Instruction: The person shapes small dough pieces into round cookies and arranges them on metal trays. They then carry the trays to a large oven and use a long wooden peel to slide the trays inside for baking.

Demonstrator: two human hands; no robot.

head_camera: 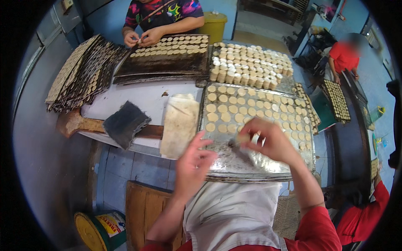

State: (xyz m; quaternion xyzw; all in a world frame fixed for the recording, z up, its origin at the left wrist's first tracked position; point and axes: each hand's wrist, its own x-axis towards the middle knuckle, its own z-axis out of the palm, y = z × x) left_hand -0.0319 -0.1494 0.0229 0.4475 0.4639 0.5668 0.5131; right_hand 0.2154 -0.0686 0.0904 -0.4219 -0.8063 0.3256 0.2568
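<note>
In front of me lies a metal baking tray [226, 160] with rows of flat round dough discs [222, 108] on its far part. My right hand [271, 141] is over the tray, a pale dough piece [243, 138] pinched between thumb and fingers; blur hides whether it is one disc or several. Left of it, my left hand [194, 161] hovers at the tray's left edge, fingers apart and holding nothing. Beyond the tray stand many stacks of floured dough discs [248, 64] on another metal sheet.
Across the table a person's hands [147, 37] work over a dark tray [169, 65]. Fanned trays of discs [81, 75] lie at the left. Nearer are a dark cloth [126, 124], a folded beige cloth [180, 125] and a wooden bar [88, 125]. A lidded bucket [100, 229] is on the floor.
</note>
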